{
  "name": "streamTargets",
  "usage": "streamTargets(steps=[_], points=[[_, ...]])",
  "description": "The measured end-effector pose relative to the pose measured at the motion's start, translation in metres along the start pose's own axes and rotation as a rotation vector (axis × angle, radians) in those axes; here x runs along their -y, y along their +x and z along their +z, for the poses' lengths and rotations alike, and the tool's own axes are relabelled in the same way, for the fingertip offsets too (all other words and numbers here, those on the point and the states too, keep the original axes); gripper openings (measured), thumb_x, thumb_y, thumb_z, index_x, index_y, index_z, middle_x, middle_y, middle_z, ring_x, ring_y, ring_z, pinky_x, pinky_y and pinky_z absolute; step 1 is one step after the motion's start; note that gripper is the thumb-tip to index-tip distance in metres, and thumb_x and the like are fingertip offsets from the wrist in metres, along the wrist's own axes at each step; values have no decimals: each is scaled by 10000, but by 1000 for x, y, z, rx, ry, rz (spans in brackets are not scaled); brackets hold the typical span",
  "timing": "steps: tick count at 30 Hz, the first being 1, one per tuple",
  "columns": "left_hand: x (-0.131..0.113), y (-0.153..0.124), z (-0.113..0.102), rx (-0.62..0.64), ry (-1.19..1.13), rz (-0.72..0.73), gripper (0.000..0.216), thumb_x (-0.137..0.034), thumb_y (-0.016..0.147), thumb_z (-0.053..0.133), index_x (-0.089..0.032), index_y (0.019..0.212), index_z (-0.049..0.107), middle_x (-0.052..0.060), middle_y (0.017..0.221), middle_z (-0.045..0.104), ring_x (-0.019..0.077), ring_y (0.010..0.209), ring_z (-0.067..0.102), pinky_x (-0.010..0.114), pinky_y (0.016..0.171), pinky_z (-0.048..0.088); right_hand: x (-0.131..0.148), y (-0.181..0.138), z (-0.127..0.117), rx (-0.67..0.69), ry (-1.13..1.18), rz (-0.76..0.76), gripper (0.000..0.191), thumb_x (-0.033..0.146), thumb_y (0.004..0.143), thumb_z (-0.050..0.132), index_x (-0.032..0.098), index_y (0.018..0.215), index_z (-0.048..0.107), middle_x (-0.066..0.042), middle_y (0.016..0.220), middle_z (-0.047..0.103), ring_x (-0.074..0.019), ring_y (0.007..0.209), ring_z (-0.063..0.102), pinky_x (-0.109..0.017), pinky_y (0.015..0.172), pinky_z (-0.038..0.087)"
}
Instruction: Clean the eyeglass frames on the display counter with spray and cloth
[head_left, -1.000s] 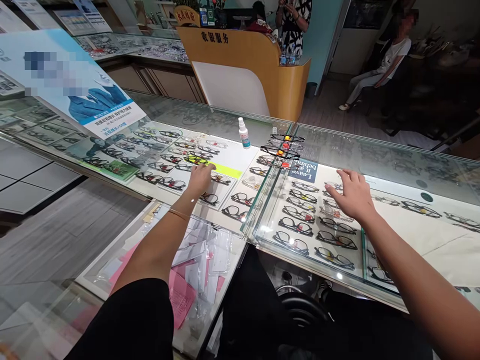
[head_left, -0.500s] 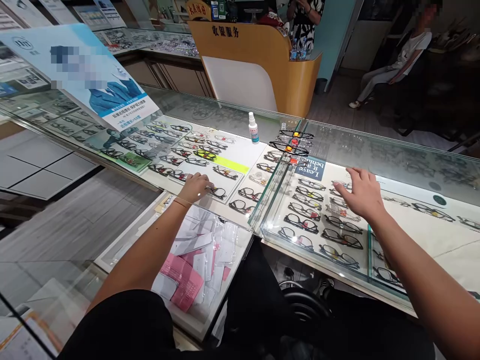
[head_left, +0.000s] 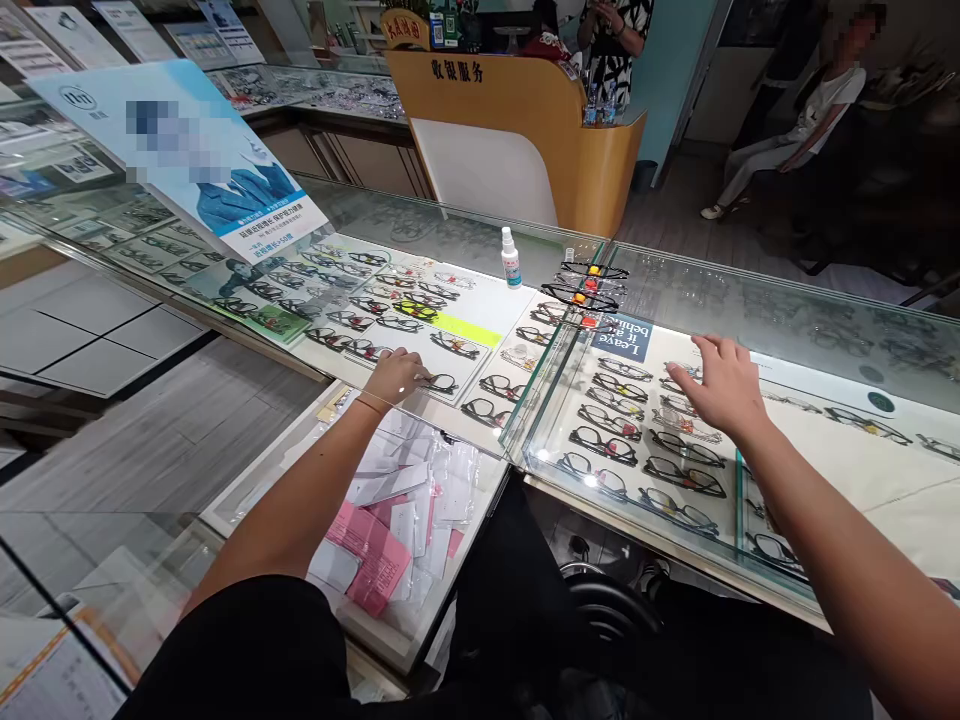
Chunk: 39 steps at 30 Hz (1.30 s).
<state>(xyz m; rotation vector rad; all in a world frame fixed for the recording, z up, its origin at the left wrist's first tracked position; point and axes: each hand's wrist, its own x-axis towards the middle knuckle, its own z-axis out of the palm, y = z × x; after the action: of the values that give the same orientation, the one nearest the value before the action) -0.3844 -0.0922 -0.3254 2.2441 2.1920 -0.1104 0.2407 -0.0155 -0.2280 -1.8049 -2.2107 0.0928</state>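
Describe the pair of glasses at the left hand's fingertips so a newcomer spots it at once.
Start at the long glass counter and find its bright yellow-green strip. From there, go down and left to the left hand. The glasses appear right at its fingertips, as no neighbouring pair does.

Teal wall [head_left: 673,60] behind the tan counter [head_left: 555,130]; grey floor [head_left: 157,430], apparently planked

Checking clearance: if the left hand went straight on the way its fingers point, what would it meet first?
Probably the pair of glasses right by the left hand. Depth is unclear; the top of the glass counter may lie between them.
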Motion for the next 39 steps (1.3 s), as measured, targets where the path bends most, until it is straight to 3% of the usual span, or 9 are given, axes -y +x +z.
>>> streamTargets(steps=[5, 9, 15, 19, 21, 25, 29, 34, 39], points=[[-15, -8, -13, 12, 38, -43, 316, -311, 1021, 611, -215, 1210, 845, 235, 1317, 803, 443, 1285, 675, 559, 1056, 450, 1, 0, -1, 12, 15, 9, 830, 701, 1085, 394, 135, 1665, 573, -253, 1709, 557, -492, 1566, 480, -677, 1276, 445], [-41, -34, -26, 140, 39, -55, 268, -276, 1043, 532, -200, 1064, 788, 233, 1040, 827, 426, 1038, 773, 517, 930, 504, 5, 0, -4, 46, -8, 22, 837, 688, 1094, 381, 122, 1689, 545, -242, 1739, 540, -467, 1603, 457, -641, 1299, 439], [-108, -122, -58, 584, -135, 154, 227, -239, 885, 659, -268, 669, 595, 68, 773, 781, 298, 747, 740, 389, 677, 433, 9, 0, -7, 64, 0, 26, 851, 672, 1104, 374, 88, 1703, 533, -249, 1773, 521, -467, 1621, 455, -643, 1316, 427], [-171, -160, -111, 977, -479, 302, 171, -271, 846, 702, -287, 688, 638, 2, 686, 736, 246, 631, 666, 365, 616, 404, 9, 1, -7, 62, -6, 22, 837, 660, 1107, 380, 94, 1703, 539, -248, 1767, 531, -467, 1606, 478, -642, 1316, 423], [-197, -159, -148, 1007, -575, 416, 192, -302, 896, 722, -291, 711, 673, -15, 682, 740, 216, 623, 668, 349, 637, 439, 8, 2, -6, 58, -7, 21, 832, 662, 1107, 383, 104, 1705, 538, -244, 1763, 536, -466, 1601, 481, -639, 1309, 427], [-232, -123, -222, 730, -572, 687, 221, -303, 985, 725, -271, 772, 773, 4, 718, 766, 187, 661, 687, 328, 672, 458, 6, 3, -4, 72, -1, 23, 835, 648, 1106, 392, 92, 1716, 522, -247, 1770, 520, -460, 1603, 465, -624, 1315, 416], [-257, -47, -262, 291, -229, 647, 255, -360, 1043, 688, -260, 850, 823, 24, 828, 805, 219, 802, 714, 345, 764, 457, 7, 5, -3, 74, 8, 21, 814, 641, 1109, 401, 108, 1712, 521, -243, 1770, 518, -448, 1600, 457, -607, 1308, 417], [-276, 64, -255, -58, 84, 490, 207, -304, 1021, 675, -235, 1015, 870, 83, 1218, 866, 321, 1193, 719, 421, 998, 480, 11, 5, -8, 101, -7, 31, 810, 620, 1119, 409, 98, 1732, 499, -236, 1798, 491, -445, 1627, 435, -603, 1326, 397], [-273, 135, -231, -25, 81, 446, 278, -407, 942, 818, -267, 1175, 878, 52, 1603, 745, 366, 1423, 561, 480, 1152, 408, 15, 4, -13, 109, 3, 33, 798, 603, 1126, 433, 96, 1739, 489, -237, 1800, 495, -439, 1635, 435, -591, 1323, 401]])
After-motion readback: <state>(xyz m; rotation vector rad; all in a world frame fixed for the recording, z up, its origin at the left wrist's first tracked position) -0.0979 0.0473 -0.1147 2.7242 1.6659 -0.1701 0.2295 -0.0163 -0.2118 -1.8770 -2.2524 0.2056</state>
